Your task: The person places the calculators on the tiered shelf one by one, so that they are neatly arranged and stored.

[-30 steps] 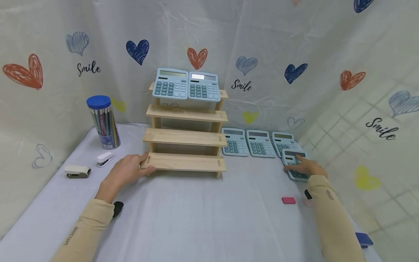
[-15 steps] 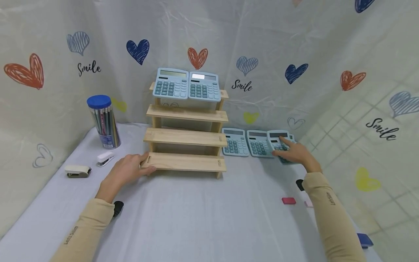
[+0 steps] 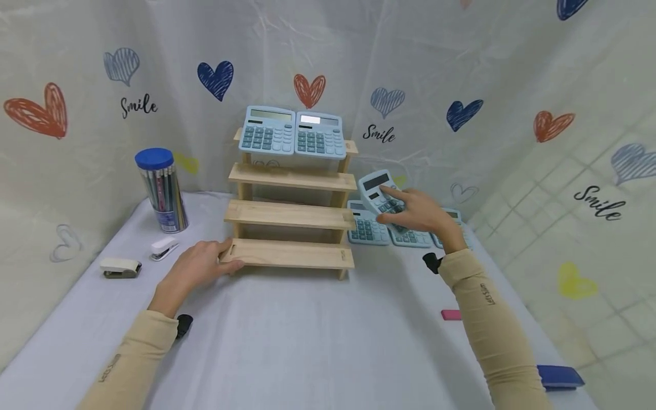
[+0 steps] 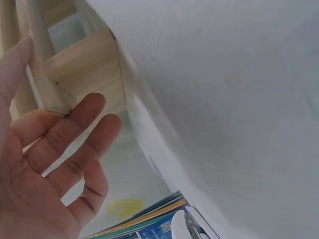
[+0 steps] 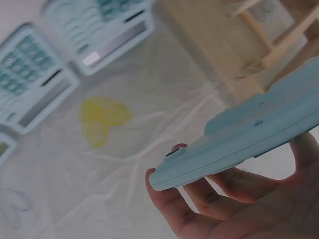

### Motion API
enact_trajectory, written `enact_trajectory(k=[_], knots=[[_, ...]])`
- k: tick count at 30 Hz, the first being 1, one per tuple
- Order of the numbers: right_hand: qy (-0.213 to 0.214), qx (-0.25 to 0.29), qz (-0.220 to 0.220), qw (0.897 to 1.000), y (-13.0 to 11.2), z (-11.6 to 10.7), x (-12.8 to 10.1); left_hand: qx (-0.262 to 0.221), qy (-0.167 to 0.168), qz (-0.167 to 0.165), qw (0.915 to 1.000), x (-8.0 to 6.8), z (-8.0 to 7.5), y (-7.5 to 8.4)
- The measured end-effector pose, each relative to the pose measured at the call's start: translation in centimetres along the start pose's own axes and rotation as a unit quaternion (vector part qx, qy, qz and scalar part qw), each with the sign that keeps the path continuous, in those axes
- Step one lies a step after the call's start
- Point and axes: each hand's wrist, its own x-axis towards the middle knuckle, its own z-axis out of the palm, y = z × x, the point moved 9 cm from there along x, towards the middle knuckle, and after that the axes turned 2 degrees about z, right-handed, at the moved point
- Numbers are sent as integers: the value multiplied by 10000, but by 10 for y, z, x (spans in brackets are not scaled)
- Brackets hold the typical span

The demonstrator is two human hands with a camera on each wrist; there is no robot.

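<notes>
My right hand (image 3: 417, 213) holds a light blue calculator (image 3: 376, 185) in the air, tilted, just right of the wooden tiered shelf (image 3: 289, 177). In the right wrist view, its fingers curl round the edges of that calculator (image 5: 239, 137). My left hand (image 3: 202, 265) grips the left end of the shelf's lowest board, with the thumb at the front and the index finger at its end. The left wrist view shows the board's corner (image 4: 50, 94) between thumb and index finger, the other fingers loosely bent. Two calculators (image 3: 266, 132) lean side by side on the top tier.
Several calculators lie right of the shelf, the nearest calculator (image 3: 366, 230) partly behind the held one. On the left stand a pencil tub (image 3: 163, 193), a white stapler (image 3: 164, 247) and a beige stapler (image 3: 120, 267). A pink eraser (image 3: 450, 315) and a blue object (image 3: 560, 377) lie right.
My right hand has lifted one calculator from the right-hand group and carried it left, towards the shelf. The left hand stays at the lowest board.
</notes>
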Motion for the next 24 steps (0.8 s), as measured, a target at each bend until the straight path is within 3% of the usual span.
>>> enact_trajectory(k=[8, 15, 24], knots=[[70, -386, -342, 9986, -53, -6, 26, -49, -33, -33, 10000, 0, 1, -3], [-93, -450, -455, 9979, -77, 2, 44, -50, -61, -64, 9999, -1, 5, -4], [170, -326, -391, 9986, -103, 7, 70, 32, 58, 16, 10000, 0, 3, -4]])
